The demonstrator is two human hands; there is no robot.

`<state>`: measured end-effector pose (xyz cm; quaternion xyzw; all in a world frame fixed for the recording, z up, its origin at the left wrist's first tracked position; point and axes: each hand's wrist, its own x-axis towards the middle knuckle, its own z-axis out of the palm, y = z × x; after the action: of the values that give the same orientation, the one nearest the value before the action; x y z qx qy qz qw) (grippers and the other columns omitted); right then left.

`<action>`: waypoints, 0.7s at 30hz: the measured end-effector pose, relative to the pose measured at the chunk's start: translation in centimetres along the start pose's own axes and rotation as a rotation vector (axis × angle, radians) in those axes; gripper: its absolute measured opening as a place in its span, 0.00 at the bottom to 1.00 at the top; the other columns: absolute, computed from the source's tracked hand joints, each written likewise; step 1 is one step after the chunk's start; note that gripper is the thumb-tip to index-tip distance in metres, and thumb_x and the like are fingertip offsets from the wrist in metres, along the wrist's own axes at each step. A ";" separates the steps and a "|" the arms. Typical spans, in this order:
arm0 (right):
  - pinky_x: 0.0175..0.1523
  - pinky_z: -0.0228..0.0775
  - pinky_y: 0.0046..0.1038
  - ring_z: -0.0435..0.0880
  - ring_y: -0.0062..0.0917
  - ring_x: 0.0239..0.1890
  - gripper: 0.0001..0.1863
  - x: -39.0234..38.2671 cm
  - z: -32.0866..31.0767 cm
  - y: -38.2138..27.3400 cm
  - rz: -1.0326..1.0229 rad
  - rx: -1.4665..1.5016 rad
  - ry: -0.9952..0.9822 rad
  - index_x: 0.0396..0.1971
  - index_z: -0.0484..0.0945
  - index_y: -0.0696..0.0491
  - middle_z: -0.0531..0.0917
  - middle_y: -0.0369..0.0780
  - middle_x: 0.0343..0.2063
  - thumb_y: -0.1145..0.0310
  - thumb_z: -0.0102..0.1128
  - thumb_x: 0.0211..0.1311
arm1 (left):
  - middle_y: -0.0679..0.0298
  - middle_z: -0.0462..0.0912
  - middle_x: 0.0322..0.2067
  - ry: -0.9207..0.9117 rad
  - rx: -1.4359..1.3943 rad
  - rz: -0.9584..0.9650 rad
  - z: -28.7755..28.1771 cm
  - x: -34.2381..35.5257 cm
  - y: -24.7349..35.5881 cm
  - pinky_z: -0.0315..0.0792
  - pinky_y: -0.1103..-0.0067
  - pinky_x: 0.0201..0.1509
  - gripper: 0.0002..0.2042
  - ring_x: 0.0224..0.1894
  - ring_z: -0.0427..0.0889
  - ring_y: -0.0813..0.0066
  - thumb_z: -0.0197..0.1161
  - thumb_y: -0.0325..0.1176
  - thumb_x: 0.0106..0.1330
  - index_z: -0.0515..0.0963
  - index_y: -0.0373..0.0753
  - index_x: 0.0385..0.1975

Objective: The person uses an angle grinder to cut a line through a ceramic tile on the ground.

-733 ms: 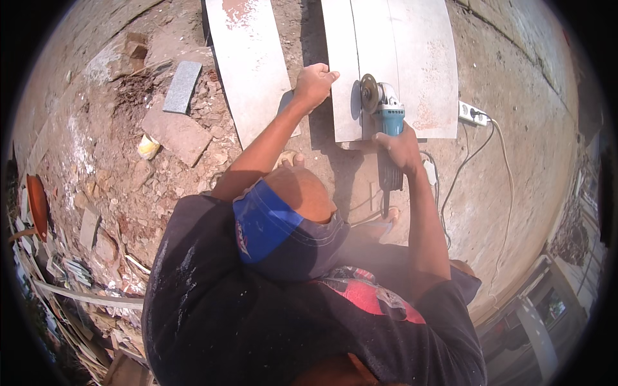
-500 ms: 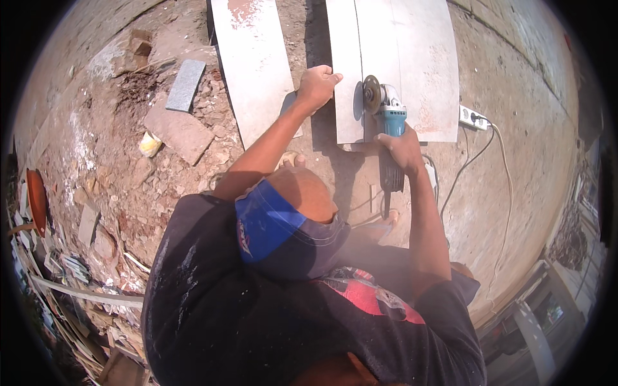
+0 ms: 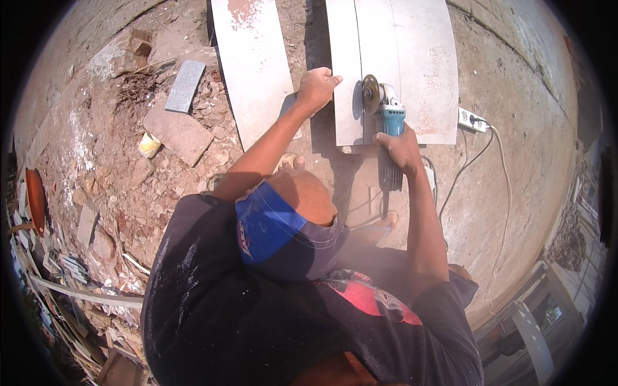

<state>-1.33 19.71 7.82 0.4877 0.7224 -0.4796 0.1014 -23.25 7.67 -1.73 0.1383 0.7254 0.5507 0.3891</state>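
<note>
My right hand (image 3: 403, 150) is wrapped round the body of a teal angle grinder (image 3: 392, 119). The grinder's round disc (image 3: 371, 94) stands on edge over a pale flat panel (image 3: 425, 71), close to its near edge. A dark, narrow line runs along the panel from the far side down to the disc, and a fainter line lies to its right. At the panel's left edge, my left hand (image 3: 315, 90) is closed, with the fingertips gripping that edge. Dust hangs below the grinder, near my right arm.
Left of my left hand lies another pale panel (image 3: 254, 64). A white power strip (image 3: 473, 120) with cables sits on the ground at right. Broken stone slabs (image 3: 177, 132), a grey tile (image 3: 186, 86) and rubble cover the left side. Scrap strips (image 3: 84, 293) are heaped at lower left.
Almost nothing differs. The grinder and both hands keep nearly the same place on the panel.
</note>
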 end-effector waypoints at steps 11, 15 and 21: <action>0.51 0.78 0.33 0.87 0.34 0.42 0.32 1.2 0.1 0.5 -0.031 -0.005 0.005 0.51 0.80 0.64 0.88 0.50 0.41 0.60 0.73 0.47 | 0.62 0.79 0.19 0.002 0.031 -0.015 0.1 0.1 0.0 0.71 0.71 0.30 0.14 0.22 0.77 0.75 0.68 0.35 0.69 0.78 0.32 0.27; 0.51 0.78 0.33 0.88 0.35 0.42 0.32 0.8 0.3 0.5 -0.029 -0.037 0.021 0.52 0.80 0.64 0.88 0.50 0.41 0.61 0.73 0.47 | 0.61 0.79 0.19 0.005 0.046 0.009 0.0 0.1 -0.2 0.71 0.70 0.32 0.14 0.23 0.77 0.73 0.68 0.36 0.69 0.78 0.31 0.27; 0.50 0.78 0.33 0.87 0.34 0.42 0.32 1.7 0.1 0.6 -0.010 0.009 -0.015 0.52 0.81 0.63 0.88 0.49 0.41 0.60 0.73 0.46 | 0.59 0.81 0.20 0.006 0.068 0.008 0.1 0.4 -0.6 0.71 0.70 0.33 0.15 0.24 0.78 0.72 0.68 0.37 0.68 0.79 0.31 0.27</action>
<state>-1.78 20.73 6.40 0.4808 0.7220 -0.4869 0.1023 -23.29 7.77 -2.40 0.1530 0.7443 0.5276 0.3798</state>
